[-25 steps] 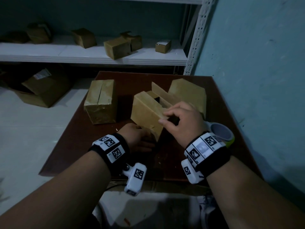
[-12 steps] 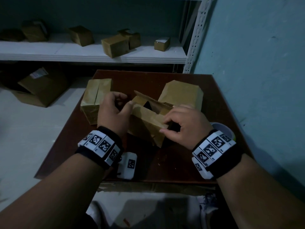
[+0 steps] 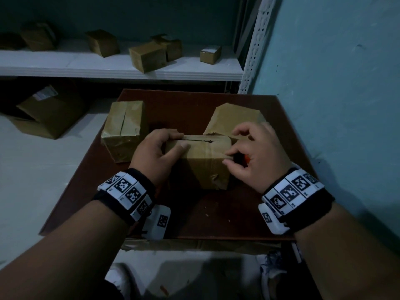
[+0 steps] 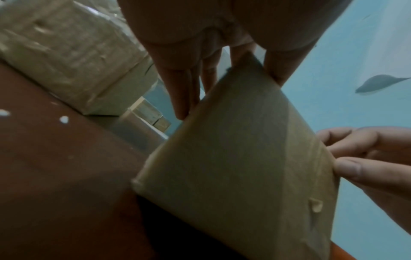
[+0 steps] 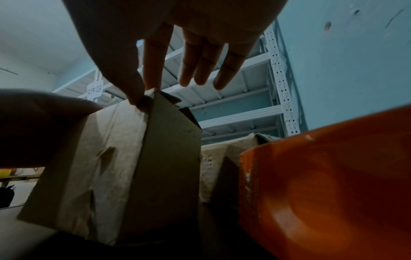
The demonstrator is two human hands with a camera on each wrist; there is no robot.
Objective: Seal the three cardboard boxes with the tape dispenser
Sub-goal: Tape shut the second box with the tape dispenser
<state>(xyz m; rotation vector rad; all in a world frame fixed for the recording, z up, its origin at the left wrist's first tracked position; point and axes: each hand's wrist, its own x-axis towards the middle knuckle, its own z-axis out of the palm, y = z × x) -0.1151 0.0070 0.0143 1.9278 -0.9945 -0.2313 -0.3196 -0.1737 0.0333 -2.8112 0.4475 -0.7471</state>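
Observation:
Three brown cardboard boxes stand on the dark brown table (image 3: 194, 215). The middle box (image 3: 205, 163) is upright with its top flaps folded down and a thin slit between them. My left hand (image 3: 171, 141) grips its left end, fingers over the top and thumb on the front face. At the right end my right hand (image 3: 236, 144) pinches the top corner (image 5: 151, 98) between thumb and forefinger. The orange tape dispenser (image 5: 322, 184) lies just right of this box, mostly hidden under my right hand in the head view. A taped box (image 3: 123, 128) stands at the left, another box (image 3: 233, 118) behind.
A white shelf (image 3: 121, 68) behind the table carries several small boxes. A large carton (image 3: 49, 111) lies on the pale floor to the left. The blue wall (image 3: 335, 105) runs close along the table's right edge.
The middle box was tilted with its flaps standing open; now it stands upright with the flaps pressed down. My left hand came up from the near edge onto its left end.

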